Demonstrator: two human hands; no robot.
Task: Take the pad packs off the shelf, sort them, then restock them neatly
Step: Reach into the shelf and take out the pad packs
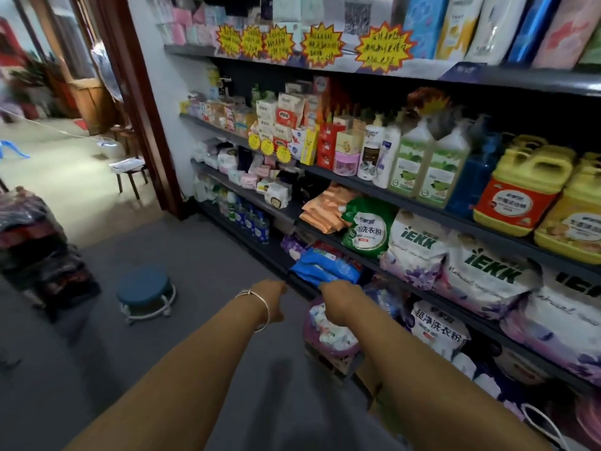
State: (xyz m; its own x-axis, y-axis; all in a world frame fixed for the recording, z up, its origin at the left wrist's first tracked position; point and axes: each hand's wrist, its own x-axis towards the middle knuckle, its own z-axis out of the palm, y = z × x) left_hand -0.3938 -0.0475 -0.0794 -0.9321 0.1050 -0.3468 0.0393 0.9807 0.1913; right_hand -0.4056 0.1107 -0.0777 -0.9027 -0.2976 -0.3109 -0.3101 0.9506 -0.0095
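at the far left a dark stack of wrapped goods (39, 245) stands on the grey floor (201, 249). behind it an open doorway shows a paler floor and a small wooden stool (128, 172). nearer, a round blue stool (144, 289) on a white wire frame sits on the grey floor, well apart from the shelving.

the left hand (271, 299) reaches forward, a thin silver bangle (260, 307) on its wrist. its fingers point away from the camera and are blurred, so i cannot tell whether it is clenched or released. it hangs near the low shelf edge and does not visibly touch any pack.

just to its right, the right hand (341, 299) stretches toward the blue pad packs (325, 268), which lie piled on a low shelf (279, 252) below the orange packs (325, 209). its fingertips meet the near edge of the blue pile, but they are hidden behind the knuckles, so i cannot tell if they are grasping a pack or only touching it. below this hand a purple basket (325, 336) holds small white and pastel packs.

further right, a green detergent bag (369, 227) stands beside white bags printed iekk (419, 252). one shelf up are green bottles (429, 164) and yellow jugs (527, 187). yellow starburst price tags (322, 43) hang along the top shelf.
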